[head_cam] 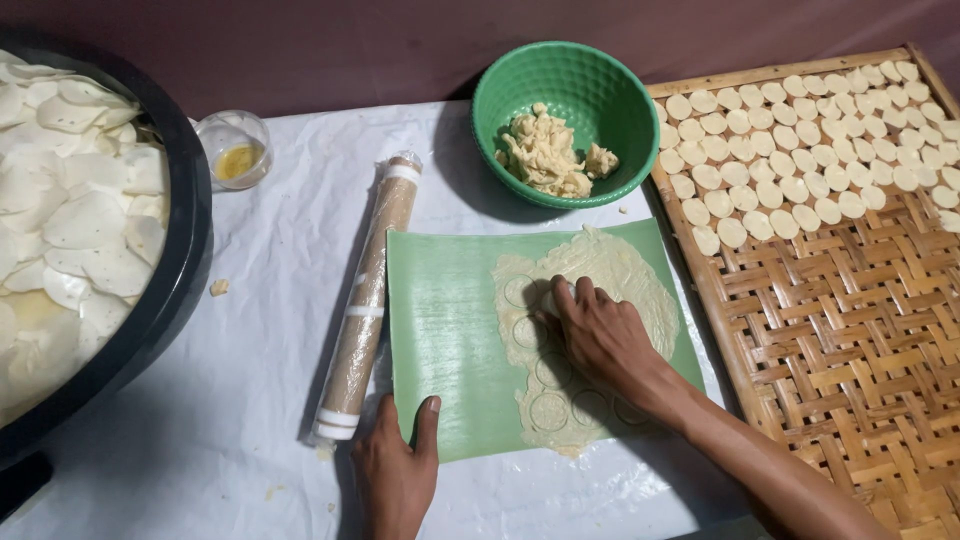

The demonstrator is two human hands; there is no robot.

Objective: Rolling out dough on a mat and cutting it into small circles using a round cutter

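A thin sheet of pale dough (620,280) lies on a green mat (450,330), with several round cut marks pressed into it. My right hand (595,330) presses down on the dough, fingers closed around a small round cutter that is mostly hidden. My left hand (395,470) rests on the mat's near left corner, thumb on the green surface, holding nothing. A plastic-wrapped rolling pin (365,300) lies just left of the mat.
A green bowl (600,80) with dough scraps stands behind the mat. A woven bamboo tray (850,330) on the right carries several rows of dough discs. A large black basin (180,270) of white chips sits left; a small glass cup (235,150) is nearby.
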